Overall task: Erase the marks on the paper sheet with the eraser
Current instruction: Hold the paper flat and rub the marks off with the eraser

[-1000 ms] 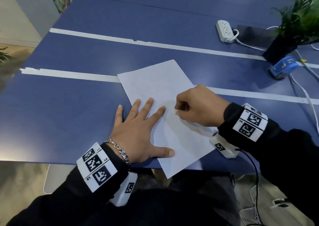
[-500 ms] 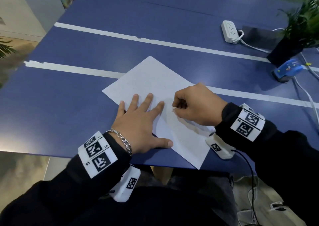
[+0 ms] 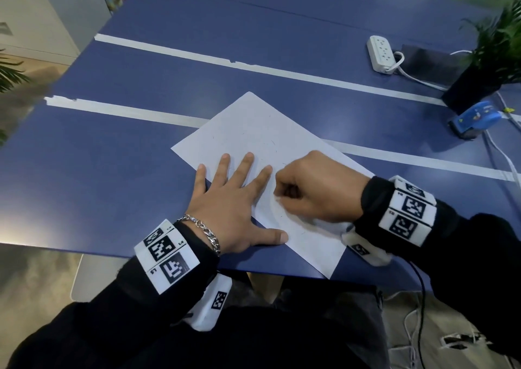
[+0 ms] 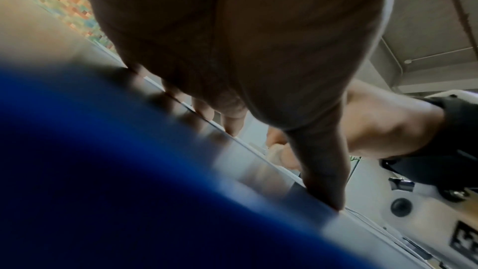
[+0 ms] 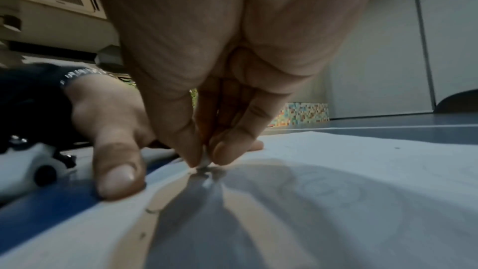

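A white paper sheet [image 3: 262,134] with faint pencil marks lies askew on the blue table [image 3: 112,148], one corner over the near edge. My left hand [image 3: 234,199] lies flat on the sheet's left part, fingers spread, thumb on the paper. My right hand [image 3: 313,188] is curled just right of it and pinches a small white eraser [image 5: 205,160] between thumb and fingertips, its tip touching the sheet [image 5: 336,181]. In the head view the eraser is hidden under the fist. The left wrist view shows the left palm [image 4: 232,48] pressed down at the sheet's edge.
A white power strip [image 3: 380,54] with its cable, a potted plant [image 3: 485,66] and a blue tape dispenser [image 3: 473,119] stand at the table's far right. Two white tape lines [image 3: 135,112] cross the table. The near table edge runs just under my wrists.
The sheet has turned counter-clockwise under my left hand, its far corner swinging left. Both hands stay on it, and the right hand keeps the eraser at the paper.
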The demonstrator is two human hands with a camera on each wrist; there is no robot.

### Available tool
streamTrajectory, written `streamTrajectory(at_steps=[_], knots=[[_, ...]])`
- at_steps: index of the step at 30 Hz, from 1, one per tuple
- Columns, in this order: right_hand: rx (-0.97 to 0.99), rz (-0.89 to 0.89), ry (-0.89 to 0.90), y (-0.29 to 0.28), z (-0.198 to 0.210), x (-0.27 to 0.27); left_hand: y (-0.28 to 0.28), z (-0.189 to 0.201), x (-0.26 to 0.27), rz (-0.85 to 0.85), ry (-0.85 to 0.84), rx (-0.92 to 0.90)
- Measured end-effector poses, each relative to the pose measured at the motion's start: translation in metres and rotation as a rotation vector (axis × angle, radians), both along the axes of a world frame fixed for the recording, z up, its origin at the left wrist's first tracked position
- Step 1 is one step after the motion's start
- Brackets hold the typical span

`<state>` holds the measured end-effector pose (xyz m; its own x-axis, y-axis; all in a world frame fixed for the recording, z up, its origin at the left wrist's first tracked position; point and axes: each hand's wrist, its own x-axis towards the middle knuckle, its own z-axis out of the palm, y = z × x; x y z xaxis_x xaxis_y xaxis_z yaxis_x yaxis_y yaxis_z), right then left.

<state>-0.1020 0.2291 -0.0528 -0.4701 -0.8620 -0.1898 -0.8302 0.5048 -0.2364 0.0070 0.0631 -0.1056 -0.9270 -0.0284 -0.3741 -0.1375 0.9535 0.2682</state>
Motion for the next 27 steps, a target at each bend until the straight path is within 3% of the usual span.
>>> streamTrajectory(at_steps=[3, 8, 12, 18, 22, 27], knots=[[0.06, 0.075, -0.081, 0.001, 0.007, 0.003, 0.0, -0.001, 0.0, 0.004, 0.004, 0.002], [-0.039, -0.082, 0.047, -0.001, 0.001, -0.018, 0.0, -0.001, 0.0, 0.005, -0.001, 0.005], [0.059, 0.092, -0.064, 0.003, 0.003, 0.011, 0.0, -0.001, 0.0, -0.001, -0.005, 0.004], [-0.004, -0.025, 0.072, -0.004, 0.002, -0.012, 0.0, 0.0, 0.0, 0.0, -0.006, 0.0], [0.081, 0.111, -0.051, 0.001, 0.004, 0.015, 0.0, -0.001, 0.0, 0.003, 0.0, 0.011], [0.02, -0.057, 0.023, 0.01, 0.005, -0.006, 0.001, 0.0, 0.0, 0.005, -0.005, -0.001]])
